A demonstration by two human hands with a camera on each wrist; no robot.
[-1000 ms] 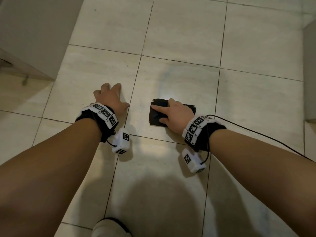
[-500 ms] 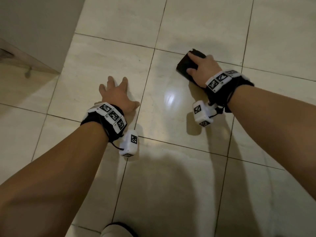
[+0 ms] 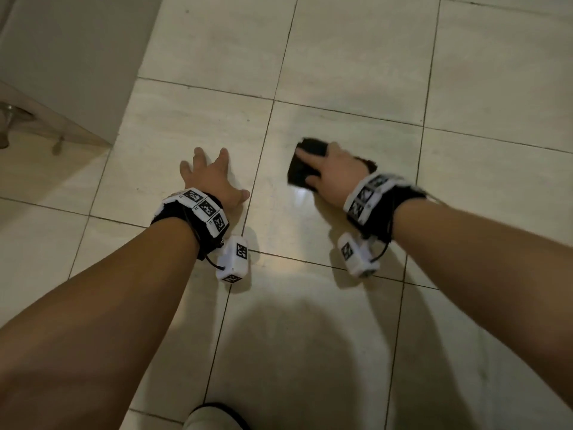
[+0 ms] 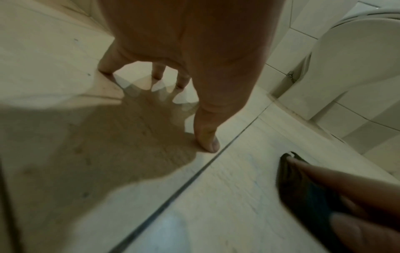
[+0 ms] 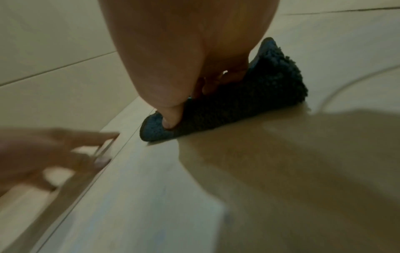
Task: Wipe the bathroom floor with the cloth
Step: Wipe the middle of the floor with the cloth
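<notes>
A dark, nubby folded cloth [image 3: 299, 172] lies flat on the pale tiled floor [image 3: 341, 72], right of centre. My right hand [image 3: 335, 172] presses down on it, index finger stretched across the top and thumb at its near edge. In the right wrist view the thumb and fingertips push into the cloth [image 5: 249, 106]. My left hand [image 3: 210, 178] rests spread on the tile left of a grout line, holding nothing, about a hand's width from the cloth. The left wrist view shows its fingertips [image 4: 207, 137] on the floor and the cloth [image 4: 303, 193] at the lower right.
A pale wall or cabinet side [image 3: 77, 57] stands at the upper left with a gap beneath it. A white toilet base [image 4: 357, 59] sits beyond the cloth in the left wrist view. A thin cable [image 5: 346, 82] curves over the floor to the right. A white shoe tip [image 3: 214, 418] shows at the bottom.
My right hand slid the cloth away and rightward, then drew it back toward me and to the left. My left hand has stayed planted on the same tile.
</notes>
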